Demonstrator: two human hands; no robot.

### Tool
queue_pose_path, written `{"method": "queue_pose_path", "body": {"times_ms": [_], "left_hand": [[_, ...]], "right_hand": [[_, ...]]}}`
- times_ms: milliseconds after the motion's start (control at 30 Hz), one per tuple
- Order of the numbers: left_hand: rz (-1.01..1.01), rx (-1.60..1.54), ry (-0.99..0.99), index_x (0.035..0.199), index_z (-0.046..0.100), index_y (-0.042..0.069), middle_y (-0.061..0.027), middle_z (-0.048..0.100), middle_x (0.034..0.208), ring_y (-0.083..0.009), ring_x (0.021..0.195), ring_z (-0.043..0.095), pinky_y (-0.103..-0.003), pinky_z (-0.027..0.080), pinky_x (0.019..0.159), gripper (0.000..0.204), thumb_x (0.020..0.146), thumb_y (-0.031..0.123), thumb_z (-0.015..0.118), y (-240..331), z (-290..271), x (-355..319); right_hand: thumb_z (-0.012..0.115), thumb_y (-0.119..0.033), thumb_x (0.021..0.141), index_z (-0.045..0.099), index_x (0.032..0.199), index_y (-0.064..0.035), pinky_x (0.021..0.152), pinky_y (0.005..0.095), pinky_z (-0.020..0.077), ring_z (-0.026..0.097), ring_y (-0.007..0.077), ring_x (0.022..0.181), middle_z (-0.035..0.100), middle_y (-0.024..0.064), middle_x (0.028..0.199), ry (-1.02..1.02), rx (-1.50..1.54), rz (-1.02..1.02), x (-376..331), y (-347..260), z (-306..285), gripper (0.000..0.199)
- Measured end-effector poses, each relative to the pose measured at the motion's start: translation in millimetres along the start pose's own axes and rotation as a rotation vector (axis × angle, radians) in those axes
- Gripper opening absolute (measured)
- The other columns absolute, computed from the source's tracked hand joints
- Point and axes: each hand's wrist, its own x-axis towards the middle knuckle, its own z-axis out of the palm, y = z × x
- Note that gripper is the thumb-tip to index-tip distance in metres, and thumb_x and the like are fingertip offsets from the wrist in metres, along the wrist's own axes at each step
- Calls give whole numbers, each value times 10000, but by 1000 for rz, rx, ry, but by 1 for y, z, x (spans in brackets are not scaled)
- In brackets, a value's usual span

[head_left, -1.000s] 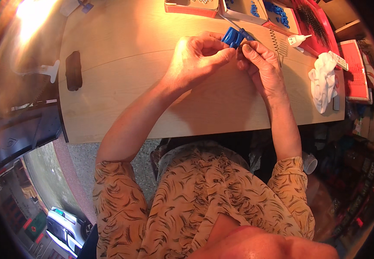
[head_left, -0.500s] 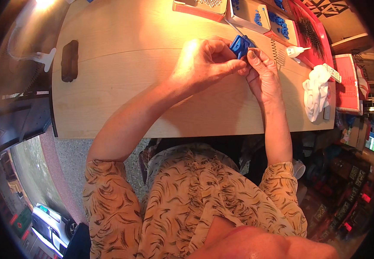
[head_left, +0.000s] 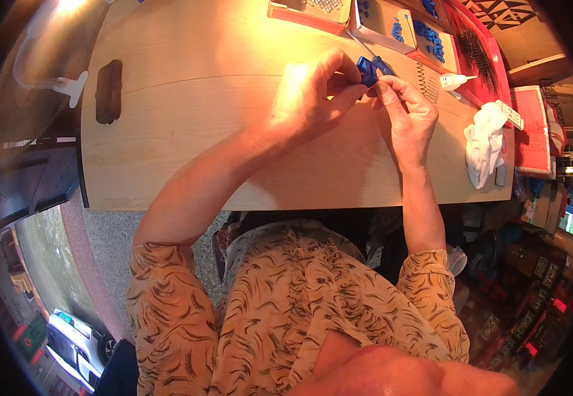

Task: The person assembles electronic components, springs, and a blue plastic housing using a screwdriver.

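the fingers of the left hand point(head_left: 309, 92) pinch a small blue part point(head_left: 366, 70) from its left side, above the table point(head_left: 187, 142); on the right hand point(head_left: 408, 122), thumb and forefinger come together at the part's near edge, and whether anything tiny sits between them cannot be told. the left grip would best stay firm and steady so the right fingertips can do the fine work, with light pressure rather than force. tilting the piece toward the light would help, since the fingers hide much of it. just behind it lies a blue-handled tool point(head_left: 382, 65), which the knuckles should clear, and beside that a dark coil spring point(head_left: 422, 78). farther out stand open boxes point(head_left: 382, 41) of small pieces, easily knocked by a wide elbow.
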Motion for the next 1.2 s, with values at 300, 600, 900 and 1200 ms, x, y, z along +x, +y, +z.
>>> {"method": "queue_pose_path", "body": {"times_ms": [300,600,900,1200], "left_hand": [[-3,-310,36,1192,535,-25,-165,708,1074,-217,981,737,-307,617,841,388,877,3,760,-3,1,3],[-91,-434,-45,1210,573,13,-113,677,1123,-202,1045,701,-323,588,903,372,908,99,773,-2,0,5],[14,-359,79,1151,604,-9,-83,714,1000,-157,908,718,-282,599,783,319,893,64,777,-3,9,2],[63,-213,142,1088,703,-10,-73,759,974,-95,902,706,-254,588,818,167,923,14,714,-5,16,2]], "right_hand": [[752,-105,928,741,1047,15,704,220,500,637,87,720,715,47,858,6,35,75,0,2,-2,169],[710,-79,945,692,1067,-30,798,314,603,698,153,861,727,71,990,-151,605,301,7,13,-12,132],[737,-63,923,694,1034,-49,820,310,577,682,158,888,707,48,1007,-68,680,320,7,12,-9,120],[738,-78,926,691,1123,-24,758,297,593,699,161,850,716,64,1005,-11,615,305,5,5,-5,210]]}}
